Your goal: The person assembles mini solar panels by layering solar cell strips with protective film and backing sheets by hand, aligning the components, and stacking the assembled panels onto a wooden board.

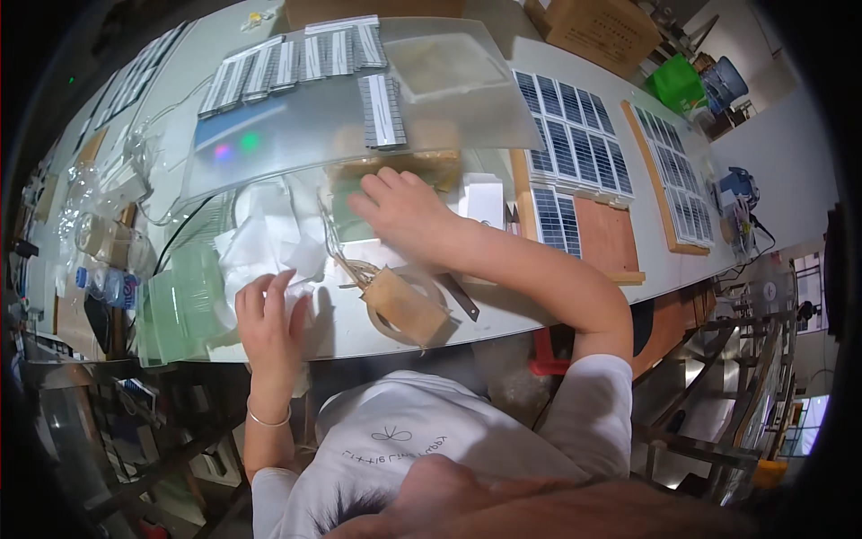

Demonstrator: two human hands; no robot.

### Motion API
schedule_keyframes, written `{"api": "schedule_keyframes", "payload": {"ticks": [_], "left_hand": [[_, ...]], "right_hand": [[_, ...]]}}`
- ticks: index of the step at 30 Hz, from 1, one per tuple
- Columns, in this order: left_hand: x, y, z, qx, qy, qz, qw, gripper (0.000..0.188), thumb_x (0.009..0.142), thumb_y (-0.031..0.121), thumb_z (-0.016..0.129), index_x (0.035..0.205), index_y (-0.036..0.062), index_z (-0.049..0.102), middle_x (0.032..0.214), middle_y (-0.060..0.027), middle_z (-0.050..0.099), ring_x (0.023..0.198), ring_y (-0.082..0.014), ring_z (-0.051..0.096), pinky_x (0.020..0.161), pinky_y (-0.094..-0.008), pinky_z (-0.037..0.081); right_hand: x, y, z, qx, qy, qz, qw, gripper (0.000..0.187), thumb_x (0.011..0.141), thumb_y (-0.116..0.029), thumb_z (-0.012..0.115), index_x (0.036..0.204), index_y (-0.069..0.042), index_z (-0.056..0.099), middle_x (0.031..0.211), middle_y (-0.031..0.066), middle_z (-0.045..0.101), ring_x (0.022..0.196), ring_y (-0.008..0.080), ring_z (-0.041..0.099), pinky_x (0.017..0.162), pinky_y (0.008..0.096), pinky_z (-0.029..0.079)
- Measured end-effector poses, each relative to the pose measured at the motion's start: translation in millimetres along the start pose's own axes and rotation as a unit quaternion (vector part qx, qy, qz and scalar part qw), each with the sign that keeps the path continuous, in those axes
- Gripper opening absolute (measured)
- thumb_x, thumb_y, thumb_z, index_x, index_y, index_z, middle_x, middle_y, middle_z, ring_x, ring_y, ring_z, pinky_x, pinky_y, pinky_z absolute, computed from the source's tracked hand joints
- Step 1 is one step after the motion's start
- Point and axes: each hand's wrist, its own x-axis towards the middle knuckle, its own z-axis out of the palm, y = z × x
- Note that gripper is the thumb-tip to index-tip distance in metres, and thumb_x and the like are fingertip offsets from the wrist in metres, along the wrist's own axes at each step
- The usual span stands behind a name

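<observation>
My right hand (pixel 401 208) reaches over the table to the front edge of a raised frosted sheet (pixel 296 148). Its fingers are bent and a little apart above a greenish thing (pixel 343 202); I see nothing held, though the fingertips are partly hidden. Close to the table's front edge, my left hand (pixel 267 310) has its fingers loosely curved and apart, beside crumpled white paper (pixel 269 238). Between my arms, a small brown cardboard piece (pixel 404 301) leans on a tan ring (pixel 382 328), with wires running to it. A dark flat metal strip (pixel 461 296) lies under my right forearm.
Several striped silver-white strips (pixel 383 112) lie on the frosted sheet. Green translucent plastic (pixel 180 301) and a bottle (pixel 108 286) are at left. Small solar panels (pixel 575 139) sit on wooden trays (pixel 611 238) at right. A cardboard box (pixel 597 34) stands at the back.
</observation>
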Motion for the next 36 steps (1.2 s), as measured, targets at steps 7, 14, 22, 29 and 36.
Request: {"api": "schedule_keyframes", "payload": {"ticks": [7,14,22,29,36], "left_hand": [[41,-11,14,0.021,-0.017,0.056,0.998,0.023,0.081,0.001,0.076,0.102,0.0036,0.067,0.115,-0.0147,0.064,0.109,-0.0362,0.057,0.092,-0.0453,0.049],[19,-12,-11,-0.324,-0.062,-0.145,0.933,0.003,0.099,0.006,0.066,0.098,0.0031,0.065,0.080,0.0000,0.059,0.070,-0.0087,0.054,0.061,-0.0217,0.039],[13,7,8,-0.593,-0.092,-0.227,0.767,0.006,0.103,0.009,0.063,0.105,0.0037,0.060,0.091,0.0022,0.058,0.078,-0.0054,0.054,0.069,-0.0202,0.043],[2,21,14,-0.461,0.112,-0.109,0.873,0.035,0.090,-0.006,0.070,0.118,0.0017,0.050,0.113,-0.0076,0.049,0.094,-0.0148,0.056,0.076,-0.0264,0.050],[0,12,-10,-0.505,0.099,-0.117,0.849,0.032,0.102,0.022,0.066,0.120,-0.0013,0.056,0.110,-0.0068,0.052,0.095,-0.0136,0.056,0.082,-0.0276,0.046]], "right_hand": [[13,7,-42,0.216,0.116,0.050,0.968,0.050,0.089,0.003,0.064,0.136,-0.008,0.051,0.104,0.0121,0.061,0.100,0.0238,0.063,0.084,0.0379,0.054],[-67,-42,-67,0.525,-0.104,0.188,0.823,0.066,0.088,-0.001,0.068,0.149,-0.008,0.045,0.118,0.0102,0.046,0.102,0.0155,0.055,0.083,0.0283,0.052],[-51,-48,-51,0.298,0.025,0.077,0.951,0.051,0.087,-0.023,0.081,0.131,-0.006,0.060,0.119,0.0130,0.055,0.104,0.0283,0.059,0.095,0.0386,0.048],[-12,-81,-40,0.523,0.069,0.157,0.835,0.018,0.095,-0.012,0.070,0.102,0.000,0.059,0.093,0.0116,0.062,0.078,0.0204,0.067,0.070,0.0331,0.054],[-18,-90,-41,0.495,0.072,0.071,0.863,0.015,0.095,-0.008,0.073,0.106,-0.003,0.064,0.098,0.0085,0.065,0.087,0.0194,0.066,0.078,0.0308,0.052]]}}
